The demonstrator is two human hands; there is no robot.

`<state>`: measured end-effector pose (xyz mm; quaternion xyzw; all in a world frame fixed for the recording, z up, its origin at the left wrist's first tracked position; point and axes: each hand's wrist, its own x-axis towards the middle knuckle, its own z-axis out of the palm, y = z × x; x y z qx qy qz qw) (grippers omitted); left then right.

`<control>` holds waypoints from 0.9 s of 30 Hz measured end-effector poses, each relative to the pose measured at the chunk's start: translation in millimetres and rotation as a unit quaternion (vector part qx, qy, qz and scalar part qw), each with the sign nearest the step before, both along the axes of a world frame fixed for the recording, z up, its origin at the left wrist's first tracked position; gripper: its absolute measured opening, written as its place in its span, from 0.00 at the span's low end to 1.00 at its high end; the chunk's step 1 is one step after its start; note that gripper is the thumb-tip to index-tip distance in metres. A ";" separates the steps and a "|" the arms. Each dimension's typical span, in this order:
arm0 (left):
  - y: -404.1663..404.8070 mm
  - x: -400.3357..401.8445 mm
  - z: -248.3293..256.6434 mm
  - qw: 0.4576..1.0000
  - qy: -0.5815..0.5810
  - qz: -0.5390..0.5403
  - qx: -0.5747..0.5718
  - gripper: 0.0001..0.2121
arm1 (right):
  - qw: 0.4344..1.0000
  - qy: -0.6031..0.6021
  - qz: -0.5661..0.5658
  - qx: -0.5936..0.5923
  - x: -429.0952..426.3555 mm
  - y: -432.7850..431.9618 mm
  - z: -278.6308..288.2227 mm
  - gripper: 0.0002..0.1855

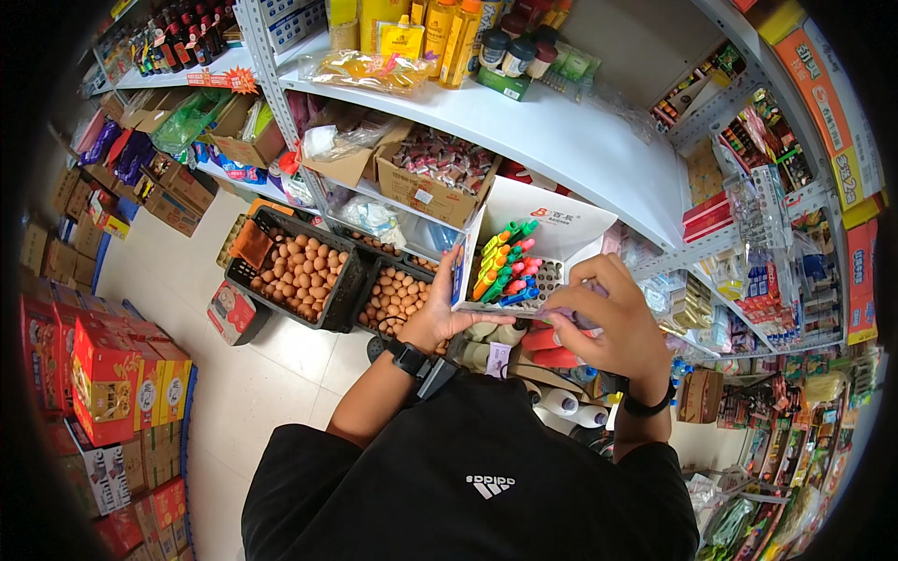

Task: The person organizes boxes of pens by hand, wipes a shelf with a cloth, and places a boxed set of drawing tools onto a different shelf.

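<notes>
My left hand [436, 315] grips a white cardboard display box [508, 200] from its left side and underneath. The box's lid stands raised at the back. Inside, yellow, orange, green, pink and blue marker pens [499, 263] stand in rows in an insert with round holes [553, 272]; the holes at the right hold no pens. Over the box's front right corner, my right hand [621, 315] has bent fingers around a purplish item [588, 303]. Those fingers hide most of it, so its kind is unclear.
A white metal shelf [449, 112] carries bottles, jars and bagged goods. An open carton of small wrapped items [428, 186] sits below it. Black crates [330, 308] of brown eggs stand on the tiled floor. Red and yellow gift boxes [105, 382] are stacked at left.
</notes>
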<state>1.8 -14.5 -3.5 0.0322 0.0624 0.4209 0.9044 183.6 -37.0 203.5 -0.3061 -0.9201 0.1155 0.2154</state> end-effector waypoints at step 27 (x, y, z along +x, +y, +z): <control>-7.3 1.0 6.2 0.996 0.031 0.079 0.020 0.36 | 0.986 0.076 -0.147 -0.024 -16.7 -1.7 -27.0 0.13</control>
